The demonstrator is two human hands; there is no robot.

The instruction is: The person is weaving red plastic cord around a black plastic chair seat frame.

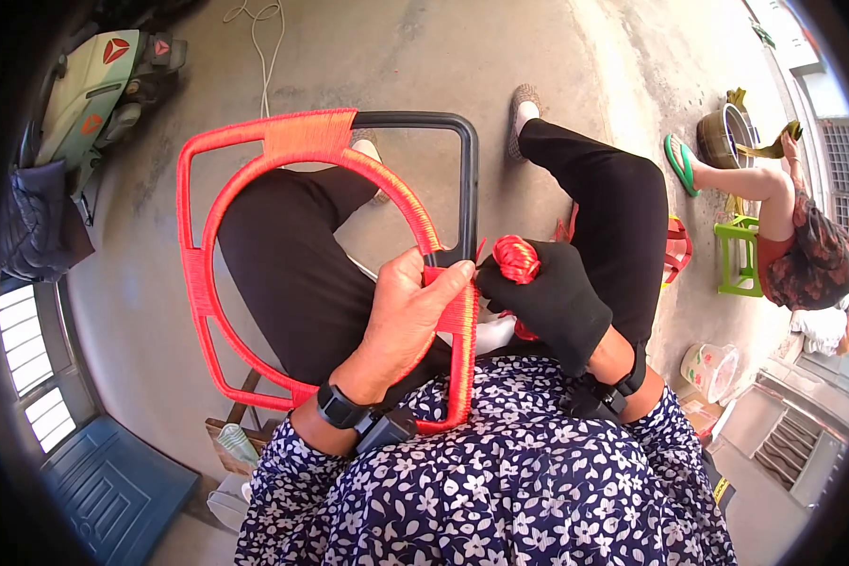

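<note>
A square frame (313, 137) with a round ring inside rests over my lap. Shiny red cord is wrapped round most of it; the bars at its top right corner are bare black. My bare left hand (407, 316) grips the frame's right side, thumb on top, where the wrapped part meets the black part. In my right hand (557, 297), which wears a black glove, is a bundle of red cord (516, 259), held just right of the frame. A bit of red also shows below that glove. The fingers under the frame are hidden.
A scooter (90, 99) stands at the upper left, above a blue chair seat (118, 491). At the right another person (807, 245) sits near a green stool (740, 255) and a metal pot (726, 137). A white bucket (709, 370) stands lower right. White rope (264, 66) lies on the floor.
</note>
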